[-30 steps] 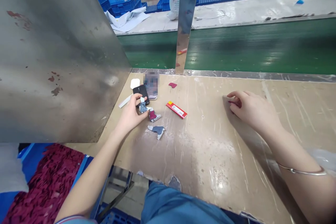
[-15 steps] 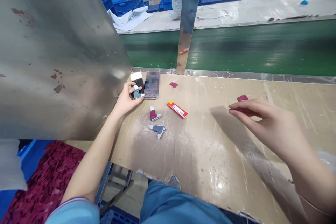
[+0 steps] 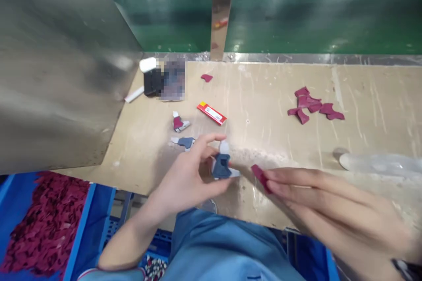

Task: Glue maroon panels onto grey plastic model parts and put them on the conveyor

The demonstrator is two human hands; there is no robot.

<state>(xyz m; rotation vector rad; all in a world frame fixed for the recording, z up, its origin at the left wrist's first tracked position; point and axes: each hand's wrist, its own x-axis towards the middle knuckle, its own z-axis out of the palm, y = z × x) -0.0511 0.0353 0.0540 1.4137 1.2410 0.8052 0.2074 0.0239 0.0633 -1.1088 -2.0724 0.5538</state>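
My left hand (image 3: 184, 178) grips a small boot-shaped plastic piece (image 3: 221, 166), blue-grey with white ends, between thumb and fingers. My right hand (image 3: 323, 197) pinches a small maroon plastic piece (image 3: 260, 177) at its fingertips, a short gap to the right of the boot-shaped piece. Beyond my left hand, a maroon-and-grey boot-shaped piece (image 3: 178, 123) and a second blue-grey one (image 3: 185, 142) lie on the table (image 3: 257, 96); my fingers partly cover the latter. Farther right lies a loose group of maroon pieces (image 3: 308, 103).
A red packet (image 3: 212, 113) and one maroon piece (image 3: 206, 78) lie mid-table. At back left are a black case (image 3: 152, 82) and a blurred-out flat object (image 3: 173, 80). A metal panel (image 3: 59, 74) borders the left; a blue bin (image 3: 81, 232) of maroon pieces stands below.
My left hand has brought the blue-grey piece from the back left towards me. My right hand has moved inward and now holds a maroon piece. The view has tilted downward.
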